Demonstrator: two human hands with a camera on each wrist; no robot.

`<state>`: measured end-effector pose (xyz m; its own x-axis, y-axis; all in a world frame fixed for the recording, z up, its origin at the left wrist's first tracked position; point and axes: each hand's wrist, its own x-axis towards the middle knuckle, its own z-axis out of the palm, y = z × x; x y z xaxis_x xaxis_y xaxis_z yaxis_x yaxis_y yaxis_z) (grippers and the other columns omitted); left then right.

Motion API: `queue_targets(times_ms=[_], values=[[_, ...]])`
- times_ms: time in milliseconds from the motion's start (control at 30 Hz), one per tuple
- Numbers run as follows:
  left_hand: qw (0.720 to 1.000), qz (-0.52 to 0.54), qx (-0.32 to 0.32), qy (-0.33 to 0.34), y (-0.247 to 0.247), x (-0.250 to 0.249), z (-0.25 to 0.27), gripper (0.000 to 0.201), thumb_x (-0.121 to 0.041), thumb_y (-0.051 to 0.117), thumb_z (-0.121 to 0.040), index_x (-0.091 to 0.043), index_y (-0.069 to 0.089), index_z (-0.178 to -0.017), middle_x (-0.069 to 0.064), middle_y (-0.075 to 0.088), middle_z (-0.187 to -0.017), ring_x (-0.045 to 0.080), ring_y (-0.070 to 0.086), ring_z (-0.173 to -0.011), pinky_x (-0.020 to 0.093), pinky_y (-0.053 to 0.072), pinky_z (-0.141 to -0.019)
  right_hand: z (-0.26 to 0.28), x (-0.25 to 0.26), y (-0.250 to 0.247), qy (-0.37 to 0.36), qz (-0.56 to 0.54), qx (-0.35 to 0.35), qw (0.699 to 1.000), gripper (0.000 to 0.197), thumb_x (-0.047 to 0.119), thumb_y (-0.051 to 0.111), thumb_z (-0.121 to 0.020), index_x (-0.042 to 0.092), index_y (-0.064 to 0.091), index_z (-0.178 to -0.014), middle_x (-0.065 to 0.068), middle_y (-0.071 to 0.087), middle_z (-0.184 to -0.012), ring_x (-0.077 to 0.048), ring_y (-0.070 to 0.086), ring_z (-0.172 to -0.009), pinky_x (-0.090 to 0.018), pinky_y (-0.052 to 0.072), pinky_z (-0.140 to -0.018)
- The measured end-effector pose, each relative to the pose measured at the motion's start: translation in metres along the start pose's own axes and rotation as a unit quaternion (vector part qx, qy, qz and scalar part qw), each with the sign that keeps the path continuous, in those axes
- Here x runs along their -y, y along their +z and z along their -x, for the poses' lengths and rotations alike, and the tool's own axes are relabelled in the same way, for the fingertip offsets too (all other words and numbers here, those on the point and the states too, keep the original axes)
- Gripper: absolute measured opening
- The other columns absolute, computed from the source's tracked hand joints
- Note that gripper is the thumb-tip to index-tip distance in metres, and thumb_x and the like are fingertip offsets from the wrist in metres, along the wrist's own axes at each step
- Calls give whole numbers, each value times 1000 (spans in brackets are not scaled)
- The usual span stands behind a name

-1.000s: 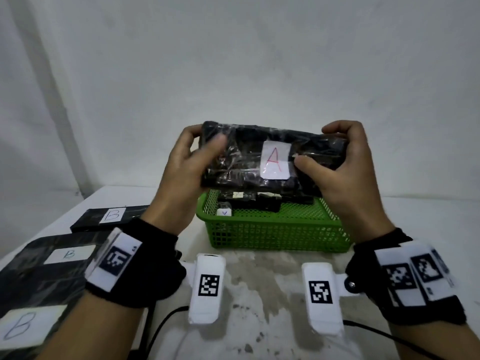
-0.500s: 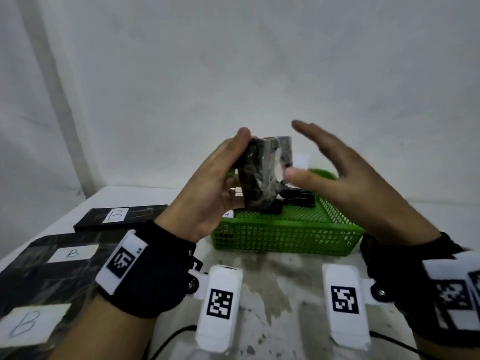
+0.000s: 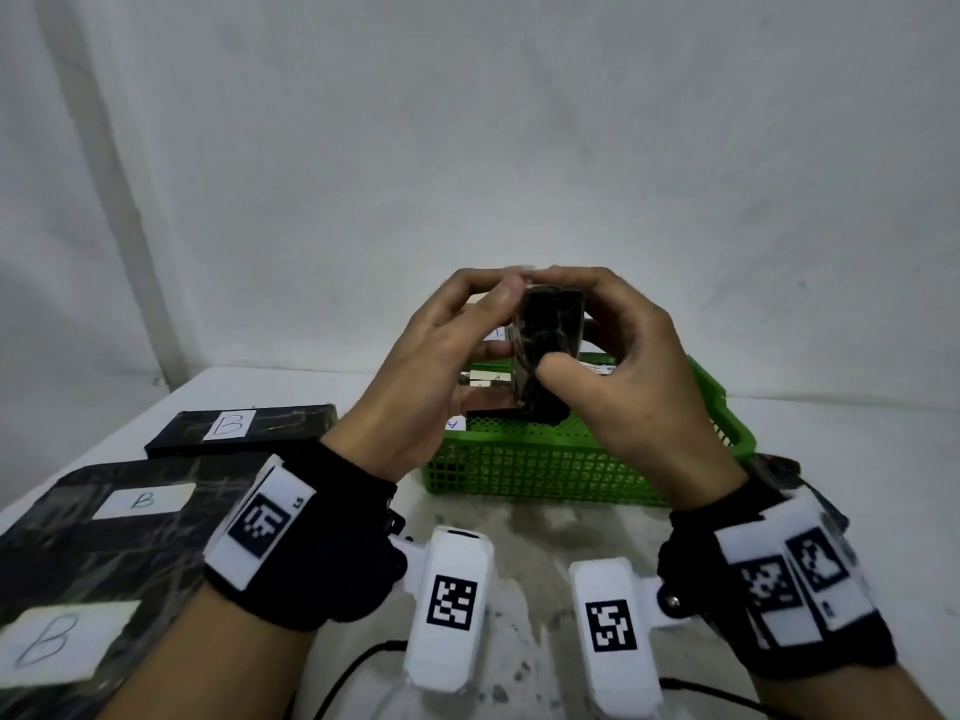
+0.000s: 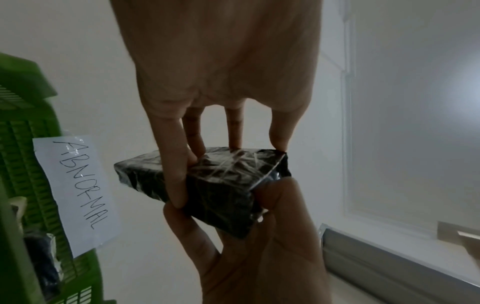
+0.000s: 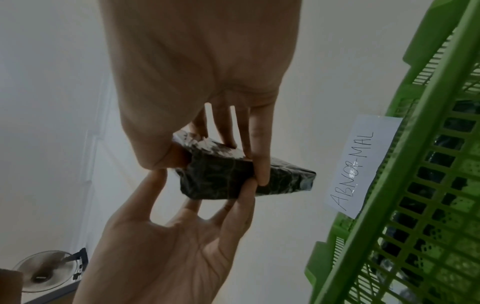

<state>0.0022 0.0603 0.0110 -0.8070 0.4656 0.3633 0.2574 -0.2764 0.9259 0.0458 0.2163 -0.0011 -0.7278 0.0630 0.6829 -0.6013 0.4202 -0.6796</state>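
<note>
Both hands hold a black package (image 3: 545, 350) wrapped in clear film, end-on toward me, above the green mesh basket (image 3: 545, 470). My left hand (image 3: 498, 314) grips its left side with the thumb on top. On the right side my right hand (image 3: 587, 324) has its thumb low on the near face and its fingers curled over the top. In the left wrist view the left hand's fingers (image 4: 179, 185) press down on the package (image 4: 221, 185) while the right hand (image 4: 259, 246) pinches it from below. The right wrist view shows the same package (image 5: 226, 179) pinched by both hands.
The basket holds more black packages and carries a paper label reading ABNORMAL (image 4: 78, 193). On the table at left lie flat black packages labelled B (image 3: 239, 431), (image 3: 104, 537). A white wall stands close behind. A fan (image 5: 46, 269) shows in the right wrist view.
The package, held broadside with its A label facing me a second ago, has been turned end-on. The right hand opened off it half a second ago and now grips it again.
</note>
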Motion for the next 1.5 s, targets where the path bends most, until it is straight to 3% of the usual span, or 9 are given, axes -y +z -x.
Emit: queue_targets(times_ms=[233,333,467,600,900,1000,1200,1333,1500], values=[[998,35,-38,-41,-7,1,-4,53,-51,68,-78,-23,60,-122,4,63,-114,18,69,-97,35,57,-68,2,0,-9,-10,-10,106,994,67,8,68,-82,33,51,-142,17,50,-149,-5,51,-136,-33,61,-84],[995,49,-37,-77,-9,4,-6,62,-41,72,-69,-11,58,-121,-1,69,-101,15,71,-89,34,58,-69,3,0,-11,48,-59,141,987,72,30,70,-87,43,38,-150,26,41,-154,1,44,-139,-29,57,-94],[995,17,-35,-87,-5,17,-9,67,-21,82,-67,-17,53,-128,7,61,-128,19,69,-105,36,59,-75,-4,-4,-12,207,-80,98,970,92,59,72,-78,45,25,-156,22,33,-160,9,51,-128,-22,52,-83],[995,-19,38,-86,7,28,-6,71,-15,80,-66,-27,50,-129,0,62,-128,17,69,-108,42,57,-91,-7,-23,-25,278,-113,57,952,97,40,78,-79,28,23,-159,4,65,-135,-14,70,-110,-27,54,-73],[988,-35,139,-63,3,29,-4,69,0,71,-66,-27,52,-127,-7,60,-130,12,68,-107,25,55,-78,-12,-30,-27,255,-181,-29,949,99,21,78,-61,17,36,-150,-1,78,-95,-17,75,-82,-24,55,-61],[988,-36,141,-53,4,30,-3,70,4,67,-67,-26,50,-127,-4,61,-126,8,68,-102,22,54,-75,-12,-28,-22,232,-146,-58,960,104,27,83,-50,21,41,-145,-7,77,-105,-21,76,-87,-33,58,-68],[991,-45,118,-38,3,33,-5,59,-3,71,-78,-35,52,-124,4,67,-118,8,69,-94,22,53,-76,-9,-24,-22,200,-124,-75,969,91,19,87,-64,26,43,-143,-7,73,-114,-16,77,-91,-32,58,-75],[993,-92,71,-12,3,27,-5,57,-33,75,-78,-31,52,-130,-3,67,-124,12,67,-111,29,55,-88,-6,-20,-23,172,-132,-36,976,95,25,87,-64,28,40,-147,-1,68,-128,-18,74,-103,-42,58,-92],[972,-212,55,82,-8,14,-4,75,-33,73,-78,-40,36,-143,-14,56,-138,0,53,-126,31,48,-100,-5,-9,-20,91,-169,-2,981,81,37,76,-83,28,35,-152,4,61,-140,-20,67,-120,-48,58,-94]])
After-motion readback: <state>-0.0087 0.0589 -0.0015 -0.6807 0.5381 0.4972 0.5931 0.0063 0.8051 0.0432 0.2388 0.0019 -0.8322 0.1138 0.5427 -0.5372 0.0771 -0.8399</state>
